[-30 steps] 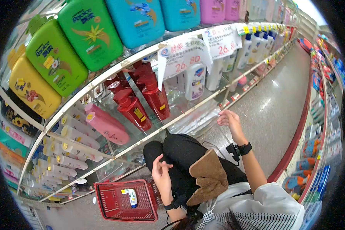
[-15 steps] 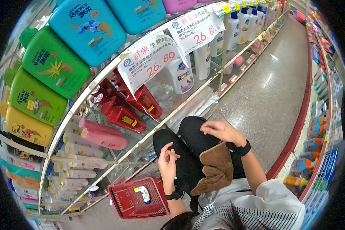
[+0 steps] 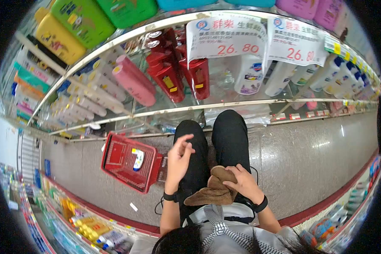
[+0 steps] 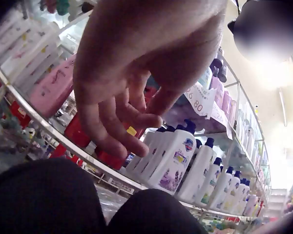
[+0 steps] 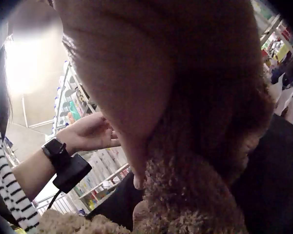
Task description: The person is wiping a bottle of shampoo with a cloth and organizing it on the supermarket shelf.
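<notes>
My right hand (image 3: pixel 244 183) grips a brown fleecy cloth piece (image 3: pixel 209 195) on the lap, thumb on one side of it. Up close in the right wrist view, the curly brown pile (image 5: pixel 190 195) bulges below the palm, and some of the fingers are hidden in shadow. The left hand (image 3: pixel 180 160) hovers over the left thigh with loosely bent fingers and nothing in them. In the left wrist view that hand (image 4: pixel 136 73) overlaps the shelf bottles behind it. Beside the left leg is a red shopping basket (image 3: pixel 155 167) with a white bottle (image 3: pixel 139 160) inside.
Ahead runs a glass shelf with red pump bottles (image 3: pixel 167 82), pink bottles (image 3: pixel 135 82) and a white body-wash bottle (image 3: pixel 249 76). Price signs (image 3: pixel 226 36) hang over its front. Rejoice-type green bottles (image 3: pixel 80 19) stand above. Another stocked shelf (image 3: pixel 89 228) lies behind the person.
The right hand has come down from the raised position near the knee onto the brown fleecy piece and gripped it. The head view has swung round; the left hand stays loosely bent over the thigh.
</notes>
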A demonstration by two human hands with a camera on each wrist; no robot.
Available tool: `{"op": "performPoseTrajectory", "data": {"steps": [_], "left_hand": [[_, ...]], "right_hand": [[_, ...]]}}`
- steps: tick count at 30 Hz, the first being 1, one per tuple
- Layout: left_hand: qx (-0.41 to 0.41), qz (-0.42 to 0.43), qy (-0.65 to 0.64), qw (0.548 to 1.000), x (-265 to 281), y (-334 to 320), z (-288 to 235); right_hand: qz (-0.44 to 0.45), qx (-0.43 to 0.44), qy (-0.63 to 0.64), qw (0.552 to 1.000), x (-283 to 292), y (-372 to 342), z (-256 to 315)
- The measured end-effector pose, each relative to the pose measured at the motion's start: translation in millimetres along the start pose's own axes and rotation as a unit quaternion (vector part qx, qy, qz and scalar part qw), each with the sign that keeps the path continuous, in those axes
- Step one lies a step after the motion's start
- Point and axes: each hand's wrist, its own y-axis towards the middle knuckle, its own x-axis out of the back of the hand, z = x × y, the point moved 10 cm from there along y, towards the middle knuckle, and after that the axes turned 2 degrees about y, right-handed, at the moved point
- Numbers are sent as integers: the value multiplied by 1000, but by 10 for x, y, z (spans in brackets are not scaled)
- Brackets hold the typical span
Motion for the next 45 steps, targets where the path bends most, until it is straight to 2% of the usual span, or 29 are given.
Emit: {"op": "performPoseTrajectory", "data": {"steps": [3, 5, 7, 8, 10, 13, 15, 17, 19, 20, 24, 25, 27, 29, 32, 33, 35, 37, 39, 45], "left_hand": [[-103, -111, 66, 986, 305, 126, -258], [-194, -196, 176, 945, 441, 318, -596], [-224, -290, 240, 899, 457, 543, -949], [-225, -294, 239, 898, 455, 749, -967], [-279, -350, 267, 853, 478, 1002, -1071], [-282, -380, 243, 847, 471, 1222, -1190], [-276, -371, 210, 862, 441, 1335, -1211], [-313, -389, 231, 835, 408, 1372, -1249], [-319, -394, 232, 830, 405, 1401, -1225], [-316, -391, 235, 832, 401, 1408, -1215], [-289, -376, 236, 848, 406, 1345, -1162], [-287, -375, 236, 849, 431, 1311, -1142], [-287, -338, 144, 885, 521, 1285, -1043], [-283, -344, 170, 879, 585, 1204, -1002], [-270, -259, 45, 926, 708, 1303, -852], [-271, -256, 45, 927, 766, 1307, -821], [-252, -190, 30, 948, 771, 1345, -737], [-242, -196, 80, 947, 825, 1346, -685], [-259, -170, 22, 950, 829, 1354, -681], [-264, -197, 20, 944, 842, 1337, -710]], "right_hand": [[21, 12, 31, 999, 7, 89, 33], [17, 38, 69, 997, 1, 151, 96], [7, 21, 84, 996, -13, 213, 63], [6, 20, 71, 997, -33, 224, 76], [-11, 31, 67, 997, -58, 215, 90], [-37, 20, 77, 996, -76, 207, 46], [-60, 14, 132, 989, -44, 225, -34], [-37, -20, 151, 988, -3, 260, -49], [-59, -7, 22, 998, 171, 349, 133], [-61, -10, 22, 998, 238, 441, 213], [-92, 176, 68, 978, 542, 991, 990], [-93, 191, 95, 973, 556, 1158, 1110], [-95, 205, 123, 966, 515, 1494, 1278], [-186, 271, 72, 942, 533, 1699, 1444], [-180, 281, 65, 940, 330, 2004, 1451], [-182, 279, 66, 940, 293, 2060, 1456], [-199, 261, 70, 942, 263, 2145, 1430], [-213, 256, 60, 941, 239, 2200, 1396], [-225, 251, 49, 940, 236, 2224, 1379], [-221, 217, 52, 949, 215, 2296, 1358]]}}
